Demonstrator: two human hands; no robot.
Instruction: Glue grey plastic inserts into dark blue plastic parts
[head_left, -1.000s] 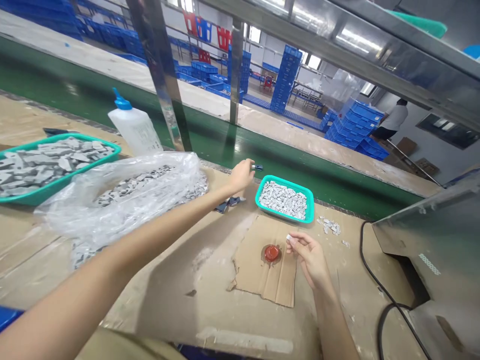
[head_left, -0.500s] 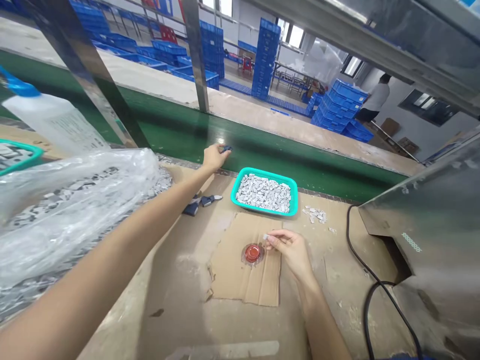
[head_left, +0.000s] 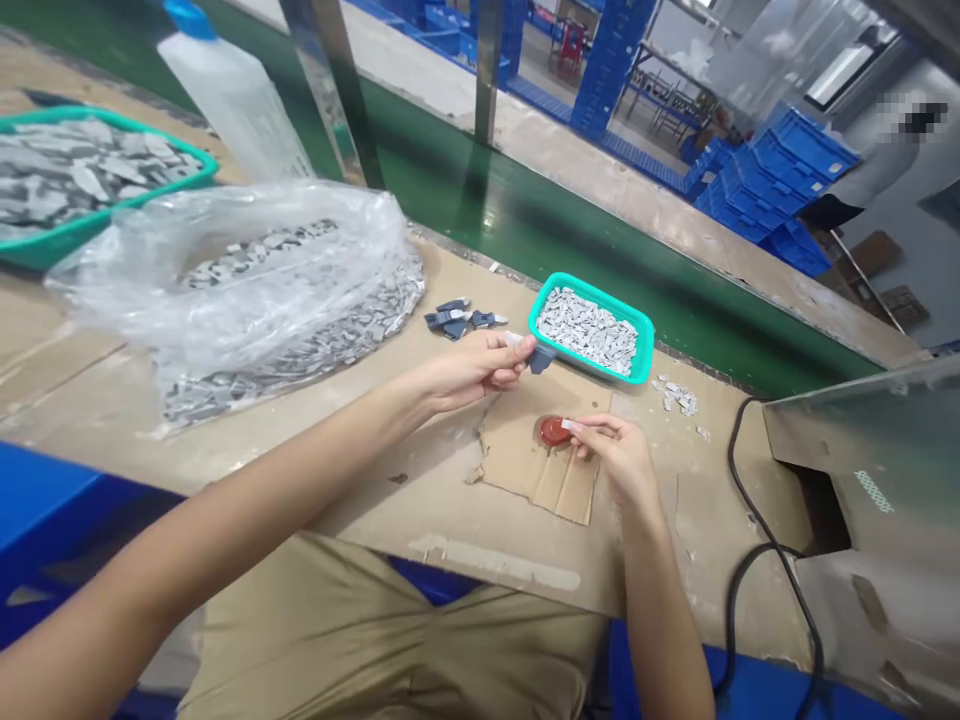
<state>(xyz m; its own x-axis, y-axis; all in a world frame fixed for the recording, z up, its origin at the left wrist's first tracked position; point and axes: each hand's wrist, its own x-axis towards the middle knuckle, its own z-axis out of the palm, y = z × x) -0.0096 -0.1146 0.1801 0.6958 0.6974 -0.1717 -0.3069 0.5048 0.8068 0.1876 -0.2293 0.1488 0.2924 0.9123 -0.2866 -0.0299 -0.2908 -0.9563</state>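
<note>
My left hand (head_left: 480,372) is closed on a dark blue-grey plastic piece (head_left: 541,358), just in front of a turquoise basket (head_left: 643,372) of small white-grey chips (head_left: 585,330). A pale tip shows by the thumb. My right hand (head_left: 611,445) pinches a small whitish chip (head_left: 568,426) between thumb and fingertips, over the edge of a round reddish-brown dish (head_left: 553,432). Whether chip and dish touch, I cannot tell. Under the dish lies a torn cardboard sheet (head_left: 525,465). Several dark blue pieces with pale tips (head_left: 454,320) lie left of the basket.
A clear plastic bag of chips (head_left: 292,290) and a second turquoise basket (head_left: 97,222) are on the left, near a white bottle (head_left: 236,105). Loose chips (head_left: 677,395) and a black cable (head_left: 739,490) lie at right beside a metal housing (head_left: 885,430). Behind runs a green belt (head_left: 510,215).
My left hand has come back from over the green belt towards me, holding the dark blue piece. My right hand's chip is now at the dish. The view has tilted down and left.
</note>
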